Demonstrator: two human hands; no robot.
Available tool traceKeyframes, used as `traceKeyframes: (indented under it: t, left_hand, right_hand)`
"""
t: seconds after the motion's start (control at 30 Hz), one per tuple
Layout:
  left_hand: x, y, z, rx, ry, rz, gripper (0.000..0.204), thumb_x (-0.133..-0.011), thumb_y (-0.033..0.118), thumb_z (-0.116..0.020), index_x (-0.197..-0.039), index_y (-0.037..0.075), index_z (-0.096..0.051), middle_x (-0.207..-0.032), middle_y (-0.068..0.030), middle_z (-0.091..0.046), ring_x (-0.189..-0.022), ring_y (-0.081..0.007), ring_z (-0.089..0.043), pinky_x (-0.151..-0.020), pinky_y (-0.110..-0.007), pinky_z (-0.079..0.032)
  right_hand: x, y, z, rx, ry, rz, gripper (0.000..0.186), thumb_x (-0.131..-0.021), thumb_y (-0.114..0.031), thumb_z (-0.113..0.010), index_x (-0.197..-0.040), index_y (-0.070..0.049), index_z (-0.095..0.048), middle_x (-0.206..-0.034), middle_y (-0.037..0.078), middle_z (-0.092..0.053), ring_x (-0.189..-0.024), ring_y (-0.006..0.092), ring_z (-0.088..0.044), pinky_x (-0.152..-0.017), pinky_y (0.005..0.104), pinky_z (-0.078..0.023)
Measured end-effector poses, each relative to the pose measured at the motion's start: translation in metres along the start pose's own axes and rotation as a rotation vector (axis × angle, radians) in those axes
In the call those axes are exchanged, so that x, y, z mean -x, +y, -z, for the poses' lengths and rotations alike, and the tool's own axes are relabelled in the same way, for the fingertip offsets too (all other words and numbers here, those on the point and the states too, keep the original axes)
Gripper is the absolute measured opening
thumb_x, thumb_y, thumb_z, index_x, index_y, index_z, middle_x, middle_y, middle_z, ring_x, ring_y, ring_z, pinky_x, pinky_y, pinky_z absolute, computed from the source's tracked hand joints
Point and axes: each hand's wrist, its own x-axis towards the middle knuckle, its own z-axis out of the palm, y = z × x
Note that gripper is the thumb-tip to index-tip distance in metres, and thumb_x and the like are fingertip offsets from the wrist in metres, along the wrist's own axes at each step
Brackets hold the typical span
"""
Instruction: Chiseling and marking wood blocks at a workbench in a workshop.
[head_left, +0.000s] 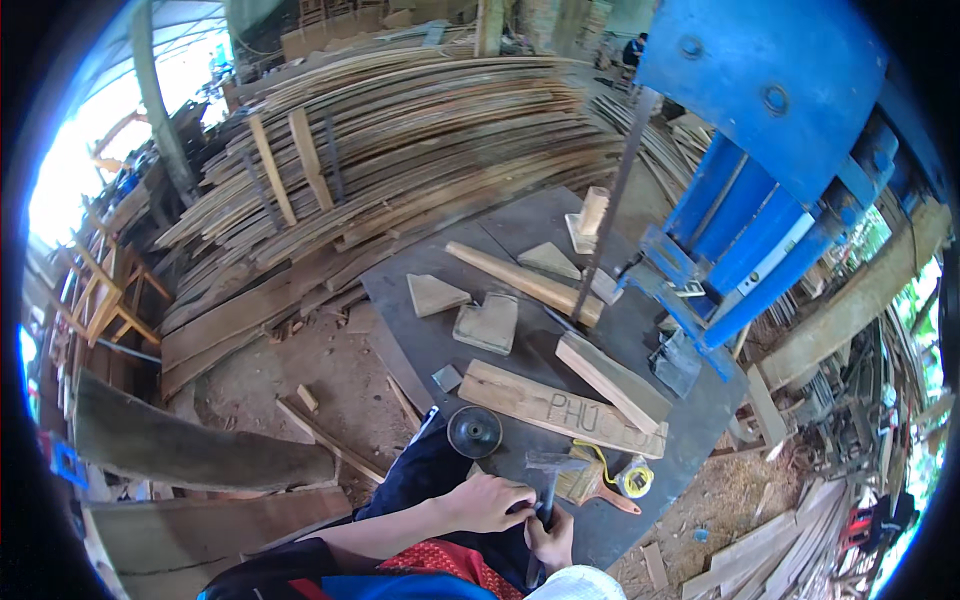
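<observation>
My right hand (551, 540) is wrapped round the dark handle of a hammer (548, 488), held over the near edge of a dark metal table (600, 545). The hammer's grey head points away from me. Close against the handle is my left hand (490, 502), its fingers curled together; what they pinch, if anything, is hidden. A brush (618, 500) with an orange-brown handle and a yellow-and-white roll or tape (635, 478) lie just right of the hammer head. Left of it sits a round black disc-shaped object (475, 432).
A blue band saw (760, 100) rises at the right, its blade (612, 200) running down to the table. A lettered board (560, 410), a wedge-shaped block (612, 380), a long strip (525, 282) and several offcuts (487, 322) lie there. Stacked planks (400, 130) fill the back.
</observation>
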Motion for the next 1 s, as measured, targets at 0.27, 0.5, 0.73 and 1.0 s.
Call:
traceKeyframes:
  t: [0.27, 0.5, 0.73, 1.0]
  left_hand:
    - [0.001, 0.0, 0.0, 0.024, 0.034, 0.006, 0.023, -0.09, 0.029, -0.064, -0.093, 0.007, -0.066, -0.086, -0.0146, -0.068, -0.079, -0.0346, -0.068, -0.072, -0.046, -0.053]
    - [0.001, -0.002, 0.0, -0.019, 0.032, -0.012, 0.02, -0.088, 0.028, -0.067, -0.093, 0.009, -0.065, -0.086, -0.0137, -0.067, -0.082, -0.0351, -0.068, -0.071, -0.045, -0.055]
    - [0.002, -0.001, 0.001, -0.01, 0.029, -0.02, 0.02, -0.088, 0.025, -0.064, -0.09, 0.006, -0.065, -0.089, -0.016, -0.068, -0.085, -0.0346, -0.068, -0.076, -0.045, -0.053]
    - [0.001, 0.001, 0.004, 0.004, 0.004, -0.012, 0.02, -0.089, 0.025, -0.064, -0.091, 0.006, -0.065, -0.09, -0.0163, -0.067, -0.086, -0.0353, -0.068, -0.077, -0.045, -0.053]
  right_hand:
    - [-0.002, 0.014, 0.003, 0.083, 0.002, 0.01, 0.003, -0.087, 0.002, -0.059, -0.089, 0.003, -0.06, -0.062, 0.001, -0.057, -0.047, 0.0073, -0.051, -0.042, 0.0241, -0.036]
    - [-0.002, -0.013, -0.005, 0.109, 0.019, 0.009, 0.007, -0.085, -0.002, -0.062, -0.09, 0.003, -0.064, -0.067, -0.002, -0.058, -0.055, 0.0039, -0.049, -0.048, 0.0237, -0.036]
    - [-0.002, -0.02, -0.008, 0.109, 0.015, 0.009, 0.009, -0.086, -0.004, -0.064, -0.091, 0.003, -0.066, -0.066, -0.004, -0.057, -0.058, 0.0033, -0.048, -0.051, 0.0231, -0.036]
    - [-0.002, -0.018, -0.006, 0.106, 0.014, -0.01, 0.008, -0.087, -0.004, -0.065, -0.09, 0.003, -0.065, -0.065, -0.004, -0.056, -0.058, 0.0029, -0.048, -0.05, 0.023, -0.034]
